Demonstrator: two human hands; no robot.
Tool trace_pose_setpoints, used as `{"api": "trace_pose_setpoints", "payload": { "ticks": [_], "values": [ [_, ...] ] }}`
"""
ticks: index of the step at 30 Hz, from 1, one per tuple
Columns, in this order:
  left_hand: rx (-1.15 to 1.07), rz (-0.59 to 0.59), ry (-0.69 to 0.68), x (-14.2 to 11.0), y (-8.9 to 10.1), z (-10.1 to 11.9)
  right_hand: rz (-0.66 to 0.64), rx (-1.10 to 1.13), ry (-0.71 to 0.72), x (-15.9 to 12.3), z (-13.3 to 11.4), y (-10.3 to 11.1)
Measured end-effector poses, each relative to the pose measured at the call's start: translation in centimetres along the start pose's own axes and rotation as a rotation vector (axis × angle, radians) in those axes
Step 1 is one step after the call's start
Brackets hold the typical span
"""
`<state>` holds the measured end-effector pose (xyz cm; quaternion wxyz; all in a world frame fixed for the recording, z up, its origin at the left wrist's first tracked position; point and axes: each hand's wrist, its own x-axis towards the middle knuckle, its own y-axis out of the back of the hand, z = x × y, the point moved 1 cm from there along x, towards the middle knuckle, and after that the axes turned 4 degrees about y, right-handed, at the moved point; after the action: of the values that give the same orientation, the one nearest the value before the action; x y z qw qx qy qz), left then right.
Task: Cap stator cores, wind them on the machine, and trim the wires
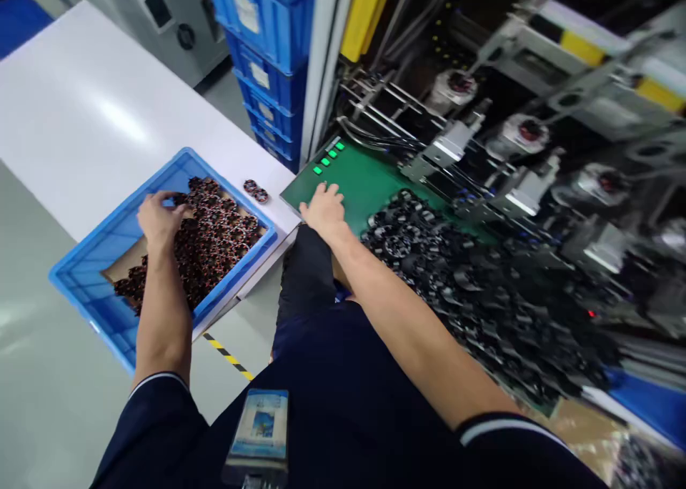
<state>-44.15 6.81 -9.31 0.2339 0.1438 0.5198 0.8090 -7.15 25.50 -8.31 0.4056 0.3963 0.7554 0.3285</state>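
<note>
My left hand point(159, 221) is inside a blue plastic bin point(86, 267), near its far left side. Its fingers are curled over a small motor stator point(183, 200), one of many dark, copper-wound rings in a pile point(214, 239). The fingers partly hide that stator. Over the near left corner of a green machine panel point(364, 181), my right hand point(326, 210) has its fingers spread and nothing in them. Four-sided green lights glow just beyond it. A heap of black ring-shaped parts point(423, 253) lies on the panel to its right.
Two stators point(256, 191) lie on the white table point(69, 117) beside the bin. Stacked blue crates point(268, 60) stand behind a metal post point(321, 67). Machine fixtures point(450, 146) with metal clamps line the panel's far side. Yellow-black tape point(228, 357) marks the floor.
</note>
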Motion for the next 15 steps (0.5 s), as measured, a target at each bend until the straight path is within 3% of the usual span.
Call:
{"api": "trace_pose_setpoints", "payload": {
  "ticks": [3,5,7,10,12,15],
  "values": [
    [-0.007,0.138,-0.084,-0.7,2.3,2.9,-0.016,0.06,0.055,-1.9,-0.5,0.4],
    [-0.054,0.209,-0.167,-2.1,3.9,4.5,-0.035,0.102,0.168,-4.8,0.8,2.0],
    [-0.127,0.271,-0.283,-4.3,5.2,5.7,-0.049,0.147,0.311,-9.3,4.0,4.4],
    [-0.352,0.436,-0.56,-10.0,5.0,7.2,-0.025,0.261,0.458,-18.9,12.2,9.1],
    [-0.47,0.432,-0.581,-14.8,3.3,8.5,0.104,0.322,0.316,-27.2,19.6,12.8],
    [-0.565,0.256,-0.587,-21.7,0.1,11.1,0.551,0.125,-0.287,-42.4,32.1,17.3]
  ]
}}
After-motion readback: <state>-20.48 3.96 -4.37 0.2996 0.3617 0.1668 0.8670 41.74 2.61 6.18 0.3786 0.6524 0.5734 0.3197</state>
